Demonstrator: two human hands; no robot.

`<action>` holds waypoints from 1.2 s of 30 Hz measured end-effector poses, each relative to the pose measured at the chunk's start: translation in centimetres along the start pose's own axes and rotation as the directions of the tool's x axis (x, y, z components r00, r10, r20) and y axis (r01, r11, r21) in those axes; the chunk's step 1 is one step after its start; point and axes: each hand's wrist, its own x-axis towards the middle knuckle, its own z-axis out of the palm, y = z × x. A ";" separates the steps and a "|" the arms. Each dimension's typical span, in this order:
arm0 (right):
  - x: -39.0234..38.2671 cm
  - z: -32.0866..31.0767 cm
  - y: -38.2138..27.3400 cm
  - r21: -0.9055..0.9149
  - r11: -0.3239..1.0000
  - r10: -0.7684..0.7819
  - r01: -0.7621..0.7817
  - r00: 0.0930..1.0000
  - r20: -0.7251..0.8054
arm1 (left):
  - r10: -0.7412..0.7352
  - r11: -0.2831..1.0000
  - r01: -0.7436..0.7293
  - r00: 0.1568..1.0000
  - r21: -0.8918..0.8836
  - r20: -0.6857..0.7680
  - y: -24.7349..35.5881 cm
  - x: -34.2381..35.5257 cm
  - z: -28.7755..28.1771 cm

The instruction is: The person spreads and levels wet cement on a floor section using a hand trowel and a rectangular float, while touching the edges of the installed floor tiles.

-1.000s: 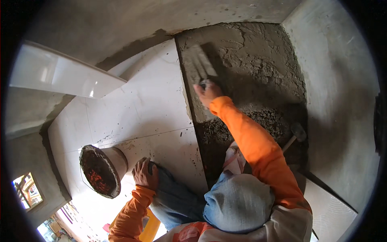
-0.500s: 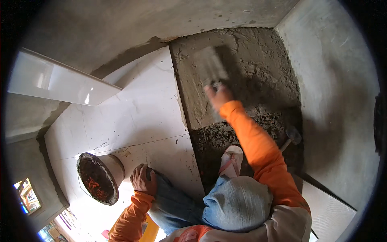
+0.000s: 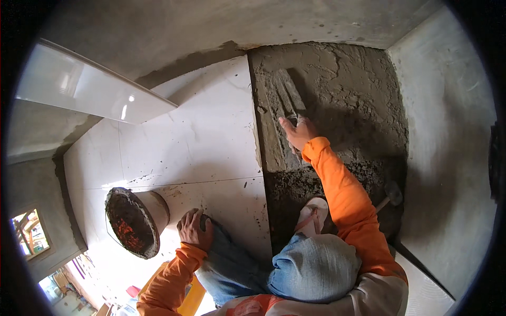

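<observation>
My right hand (image 3: 298, 134) grips a mortar-coated flat trowel (image 3: 286, 92), which lies on the wet grey mortar bed (image 3: 358, 92) along the edge of the white floor tiles (image 3: 168, 142). My left hand (image 3: 194, 227) rests on my left knee at the tiles, fingers apart and slightly bent over it. Just left of that hand stands a dirty bucket (image 3: 134, 221) with dark mortar and reddish bits inside. My sandalled foot (image 3: 311, 216) is on the darker, crumbly mortar below the smoothed part.
A mallet (image 3: 392, 193) lies by the right wall (image 3: 448, 168). A glossy white panel (image 3: 95, 89) juts across the upper left. A tile (image 3: 424, 282) with a ridged surface is at lower right. Concrete walls border the floor; a window opening (image 3: 30, 233) shows at left.
My right hand and the trowel have moved right and a little downward over the mortar. My left hand stays on the knee. The view has shifted slightly.
</observation>
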 end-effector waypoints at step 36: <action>-3.7 -11.4 8.3 0.149 0.979 -0.085 0.139 0.944 -0.319 | -0.312 0.916 0.269 0.944 0.299 0.105 26.0 41.1 6.6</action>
